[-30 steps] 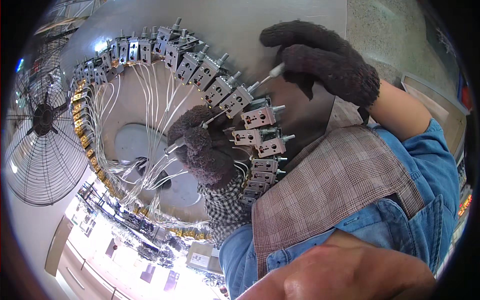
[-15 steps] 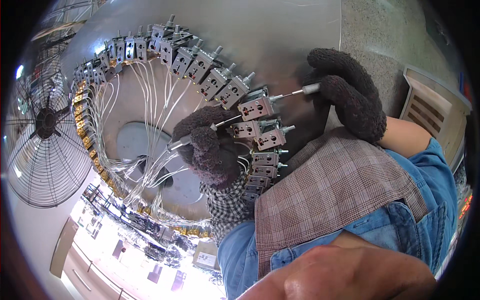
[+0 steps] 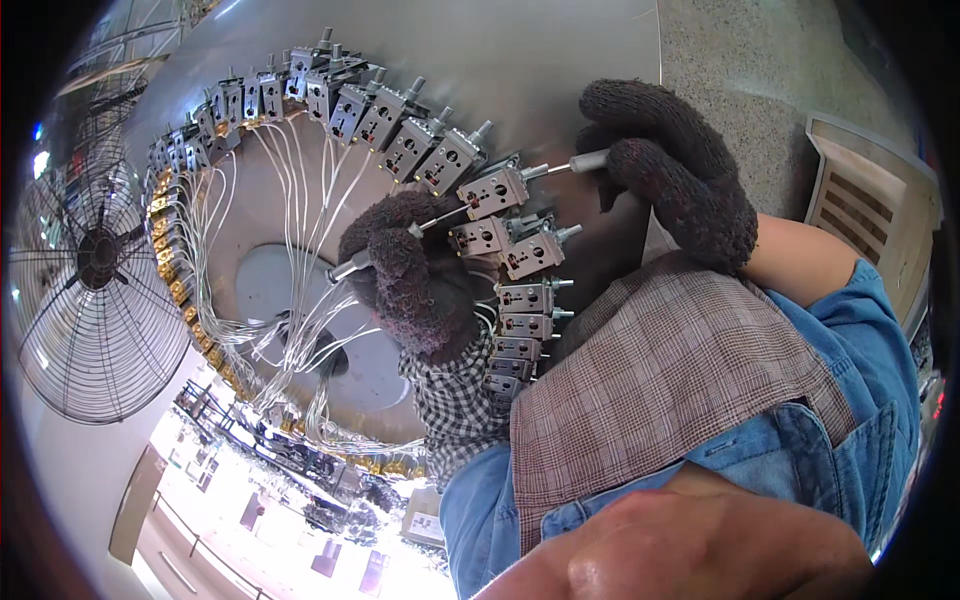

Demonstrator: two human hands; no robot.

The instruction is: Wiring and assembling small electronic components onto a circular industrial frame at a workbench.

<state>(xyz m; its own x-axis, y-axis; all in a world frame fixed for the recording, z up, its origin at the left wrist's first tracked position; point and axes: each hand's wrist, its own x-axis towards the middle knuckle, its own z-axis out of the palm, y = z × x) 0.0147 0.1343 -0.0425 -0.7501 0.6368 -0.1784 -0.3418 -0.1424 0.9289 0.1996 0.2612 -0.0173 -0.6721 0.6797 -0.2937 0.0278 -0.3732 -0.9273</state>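
My left hand (image 3: 425,300), in a dark knitted glove, is closed around a slim rod-like tool (image 3: 350,267) with a metallic handle. Its thin shaft reaches the left end of a small metal switch box (image 3: 493,192) that has a threaded stem. On that box's opposite side, my right hand (image 3: 690,170), gloved the same way, pinches the grey handle of a screwdriver-like tool (image 3: 590,161). This tool's short visible shaft lines up with the box's stem; whether its tip sits inside cannot be made out.
Several similar metal boxes (image 3: 385,122) line the rim of a round metal table (image 3: 560,50), with white wires (image 3: 290,180) running to its grey centre plate (image 3: 270,275). A large fan (image 3: 98,260) stands at the left. A slatted crate (image 3: 855,215) lies on the right.
My right hand and its tool have moved left, and the handle is closer to the box's stem. The boxes and my left hand appear shifted slightly up and left in the view.
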